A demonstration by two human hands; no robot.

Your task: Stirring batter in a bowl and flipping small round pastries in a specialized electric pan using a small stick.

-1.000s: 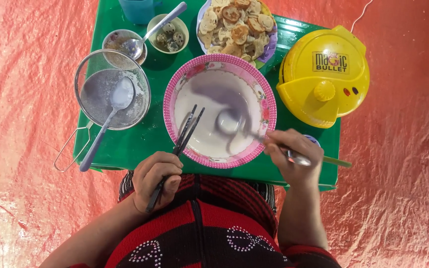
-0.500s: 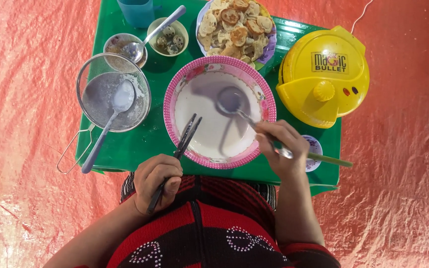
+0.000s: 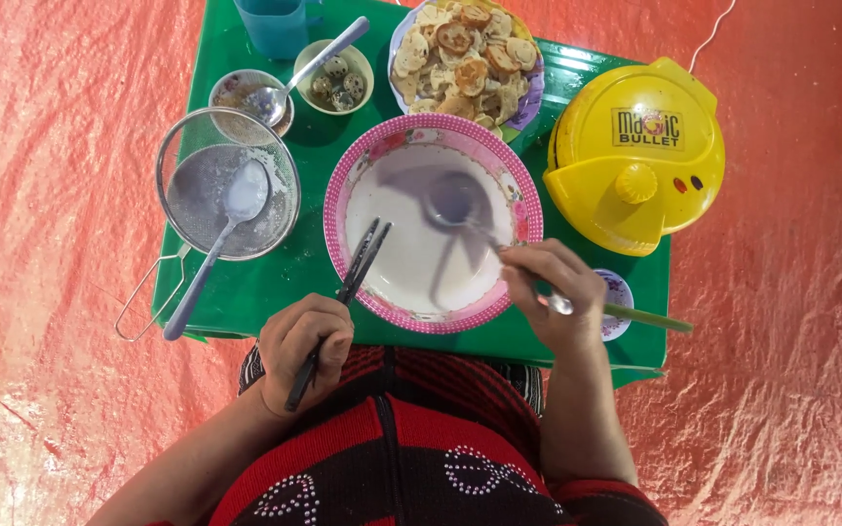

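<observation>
A pink-rimmed bowl (image 3: pixel 521 209) of white batter sits in the middle of a small green table (image 3: pixel 246 292). My right hand (image 3: pixel 553 292) grips a metal ladle (image 3: pixel 455 203) whose scoop is lifted over the batter near the bowl's far side. My left hand (image 3: pixel 302 346) rests at the table's near edge and holds dark chopsticks (image 3: pixel 358 268), their tips lying over the bowl's left rim.
A wire sieve (image 3: pixel 228 185) with a white spoon lies left of the bowl. Behind stand a plate of small fried cakes (image 3: pixel 465 54), two small bowls (image 3: pixel 333 78), and a blue cup (image 3: pixel 275 24). A yellow lidded appliance (image 3: pixel 635 156) fills the right side. An orange tarp (image 3: pixel 51 195) surrounds the table.
The ladle has risen from the batter's middle and moved toward the bowl's far side. My left hand and the chopsticks have stayed in place.
</observation>
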